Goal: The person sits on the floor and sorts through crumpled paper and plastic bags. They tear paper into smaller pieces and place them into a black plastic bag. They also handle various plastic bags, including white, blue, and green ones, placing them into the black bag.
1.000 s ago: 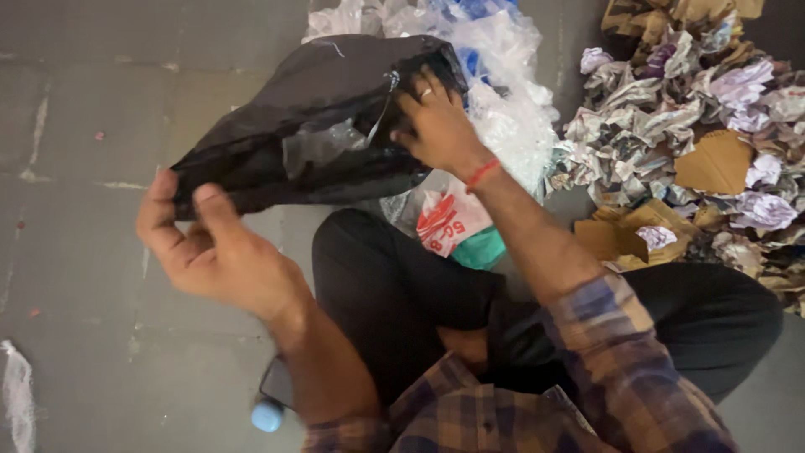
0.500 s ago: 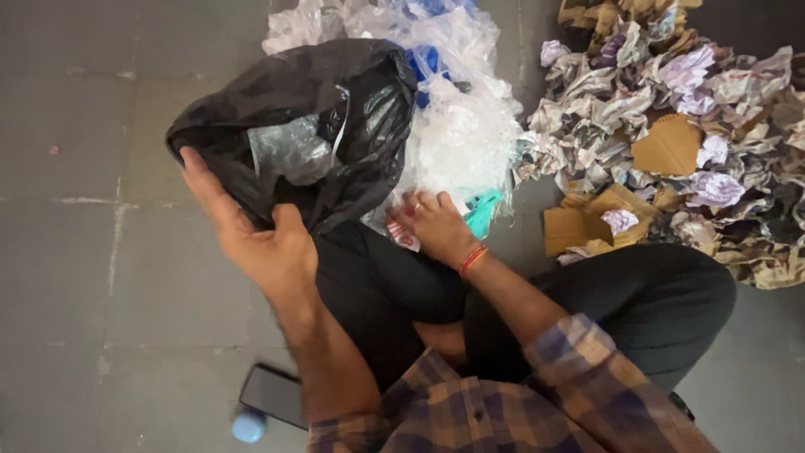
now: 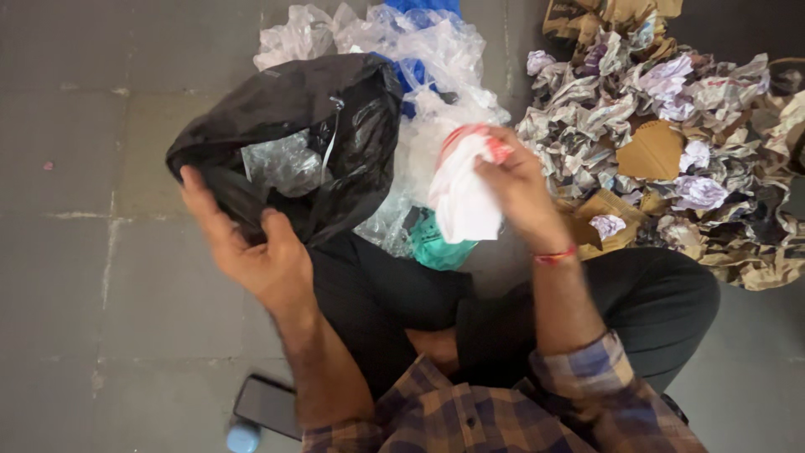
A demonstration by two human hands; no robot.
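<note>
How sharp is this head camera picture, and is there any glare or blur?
Head view: soft, even light; both hands slightly motion-blurred, left hand gripping the glossy black plastic bag, which shows faint sheen; right hand holds a white-and-red plastic bag; the crumpled paper heap reads fairly sharp.

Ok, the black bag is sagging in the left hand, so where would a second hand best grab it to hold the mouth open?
Probably the free rim of the black plastic bag on its right side, coming from the right. The left hand holds the lower left edge, and the opening faces right, with clear plastic showing inside. The right hand holds a white and red plastic bag.
</note>
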